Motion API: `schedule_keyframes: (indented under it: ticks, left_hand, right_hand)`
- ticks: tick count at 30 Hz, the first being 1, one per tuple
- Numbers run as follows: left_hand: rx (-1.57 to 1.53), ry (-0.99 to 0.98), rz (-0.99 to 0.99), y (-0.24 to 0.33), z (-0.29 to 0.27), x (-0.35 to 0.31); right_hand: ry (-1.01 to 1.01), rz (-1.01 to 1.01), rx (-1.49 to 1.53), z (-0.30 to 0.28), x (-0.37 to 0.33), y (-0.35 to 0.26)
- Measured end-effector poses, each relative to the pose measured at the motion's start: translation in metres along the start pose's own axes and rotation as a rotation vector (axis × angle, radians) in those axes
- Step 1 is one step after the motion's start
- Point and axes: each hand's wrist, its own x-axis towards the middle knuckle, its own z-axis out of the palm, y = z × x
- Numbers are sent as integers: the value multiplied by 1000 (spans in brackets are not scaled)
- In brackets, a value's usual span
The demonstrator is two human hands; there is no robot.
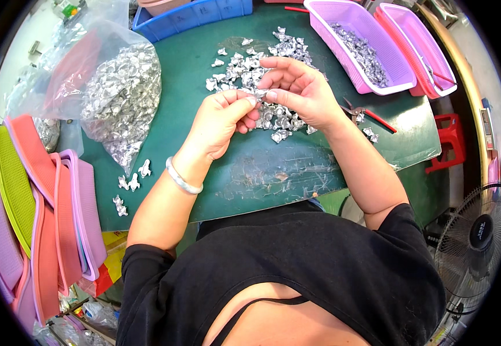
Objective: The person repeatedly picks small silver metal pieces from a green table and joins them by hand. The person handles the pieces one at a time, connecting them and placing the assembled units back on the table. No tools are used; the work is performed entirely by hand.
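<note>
Between my two hands, over the middle of the green table [216, 173], is a small silvery metal part [260, 94]. My left hand [227, 115] pinches it between thumb and forefinger, the other fingers curled. From the other side my right hand [299, 92] closes thumb and fingertips on it. Its exact shape is partly covered by my fingers. A loose heap of similar silvery metal parts [242, 68] lies under and beyond my hands. Beside my right wrist rests a pair of pliers with red handles [380, 120], partly hidden by the arm.
At the left, a clear plastic bag [122, 98] bulges with silvery parts; several loose ones lie below it. Stacked coloured baskets [83, 207] stand at the left edge. A purple basket [397, 78] holding parts is at far right, a blue crate [196, 18] behind, a fan [475, 236] lower right.
</note>
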Motion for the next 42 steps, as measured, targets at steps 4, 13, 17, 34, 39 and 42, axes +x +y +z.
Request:
schedule_keyframes:
  ticks: [4, 13, 17, 34, 39, 42]
  left_hand:
    - [45, 31, 59, -2, 2, -2]
    - [-60, 25, 0, -5, -4, -2]
    - [-161, -3, -59, -6, -9, 1]
    - [-438, -47, 32, -13, -21, 10]
    - [-507, -79, 51, -16, -28, 13]
    - [-450, -13, 25, -14, -27, 12]
  right_hand:
    - [7, -1, -3, 0, -1, 5]
    - [25, 69, 74, 3, -1, 8]
    - [25, 80, 84, 3, -2, 6]
    - [-14, -161, -853, -4, -4, 8]
    - [-9, -213, -1020, 0, -1, 13]
    - [-1, -244, -1065, 0, 2, 17]
